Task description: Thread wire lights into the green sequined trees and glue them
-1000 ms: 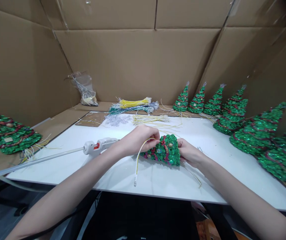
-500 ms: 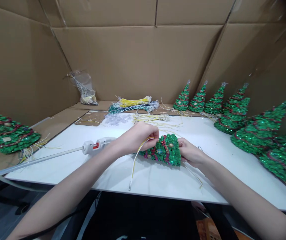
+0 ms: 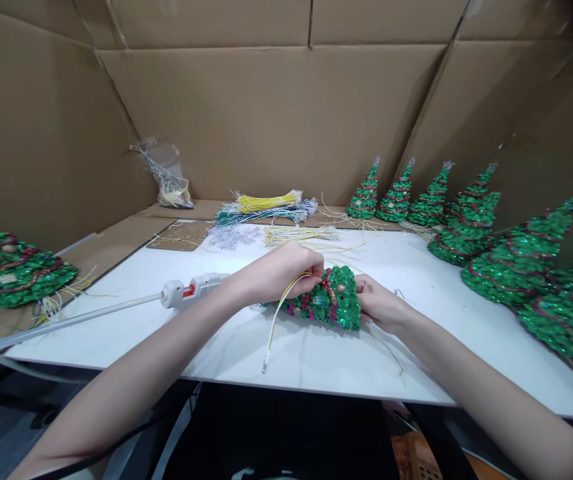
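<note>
A small green Christmas tree [image 3: 336,300], trimmed with red garland and baubles, lies on its side with its base to the right. Over its upper side, my left hand [image 3: 299,270] is closed in a pinch on a yellow and white wire [image 3: 279,310]. The wire's free end hangs down towards the table, a small pale tip on it. At the tree's base my right hand [image 3: 379,303] is closed, its fingertips partly hidden at the base opening. Thin wires [image 3: 389,350] trail out below that hand.
A white glue gun [image 3: 191,290] with a long glue stick [image 3: 71,327] lies left on the white table [image 3: 446,333]. Wire bundles [image 3: 269,202] and clear pieces [image 3: 233,237] sit behind. Several finished-looking trees [image 3: 523,253] line the right; another tree [image 3: 16,267] stands left.
My left hand has shifted slightly right along the tree, and the hanging wire end has swung a little right and up. My right hand stays at the base.
</note>
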`<state>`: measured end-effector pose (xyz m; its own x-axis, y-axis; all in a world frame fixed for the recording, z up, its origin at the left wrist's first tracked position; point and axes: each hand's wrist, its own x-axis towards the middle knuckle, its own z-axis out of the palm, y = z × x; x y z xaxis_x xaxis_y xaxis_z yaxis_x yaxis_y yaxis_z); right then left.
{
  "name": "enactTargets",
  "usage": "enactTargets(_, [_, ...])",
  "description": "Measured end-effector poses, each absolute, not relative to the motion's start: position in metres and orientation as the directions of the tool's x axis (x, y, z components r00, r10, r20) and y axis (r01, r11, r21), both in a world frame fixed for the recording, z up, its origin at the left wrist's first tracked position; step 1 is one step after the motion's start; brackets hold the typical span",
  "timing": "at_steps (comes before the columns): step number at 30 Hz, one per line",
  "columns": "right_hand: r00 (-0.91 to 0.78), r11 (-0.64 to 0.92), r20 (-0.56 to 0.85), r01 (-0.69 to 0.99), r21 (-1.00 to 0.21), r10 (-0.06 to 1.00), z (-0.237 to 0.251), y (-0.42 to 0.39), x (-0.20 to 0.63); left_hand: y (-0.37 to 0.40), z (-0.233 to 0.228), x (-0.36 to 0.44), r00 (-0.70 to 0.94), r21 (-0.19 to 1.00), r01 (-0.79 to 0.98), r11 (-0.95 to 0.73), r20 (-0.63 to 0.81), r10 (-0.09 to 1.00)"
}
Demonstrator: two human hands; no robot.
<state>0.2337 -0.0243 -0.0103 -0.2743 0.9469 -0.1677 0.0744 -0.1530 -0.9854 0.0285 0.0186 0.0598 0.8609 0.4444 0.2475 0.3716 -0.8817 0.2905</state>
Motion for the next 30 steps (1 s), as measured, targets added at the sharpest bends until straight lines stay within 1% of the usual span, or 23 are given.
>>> enactTargets(3, [-0.282,-0.144,-0.168,0.105,-0.984,0.945,-0.013,-0.022,0.237,0.021,0.058,0.025,0.841,0.315,0.369,-0.874,0.288,0.459])
enactTargets(7, [-0.286,-0.157,-0.198,0.158,-0.975,0.938,-0.012,-0.021,0.238,0.019,0.063,0.018,0.780,0.422,0.362,-0.831,0.351,0.518])
enactTargets(10, [-0.284,-0.170,-0.216,0.177,-0.969,0.934,-0.008,-0.022,0.237,0.015,0.067,0.016,0.743,0.510,0.356,-0.783,0.354,0.568])
enactTargets(12, [-0.290,-0.174,-0.223,0.185,-0.967,0.931,-0.005,-0.022,0.236,0.015,0.065,0.018,0.751,0.543,0.336,-0.769,0.339,0.567])
enactTargets(16, [-0.307,-0.158,-0.218,0.209,-0.965,0.926,-0.004,-0.022,0.237,0.019,0.055,0.023,0.778,0.569,0.289,-0.770,0.329,0.535])
enactTargets(19, [-0.326,-0.144,-0.218,0.236,-0.961,0.920,-0.004,-0.021,0.239,0.022,0.051,0.023,0.785,0.585,0.275,-0.763,0.322,0.530])
enactTargets(22, [-0.348,-0.138,-0.218,0.240,-0.961,0.912,-0.005,-0.020,0.242,0.020,0.054,0.021,0.768,0.608,0.291,-0.739,0.312,0.560])
enactTargets(26, [-0.389,-0.119,-0.200,0.222,-0.968,0.899,-0.005,-0.020,0.244,0.016,0.061,0.017,0.741,0.674,0.301,-0.675,0.280,0.610])
enactTargets(30, [-0.419,-0.120,-0.199,0.208,-0.971,0.886,-0.004,-0.021,0.244,0.015,0.060,0.018,0.738,0.706,0.275,-0.653,0.280,0.614])
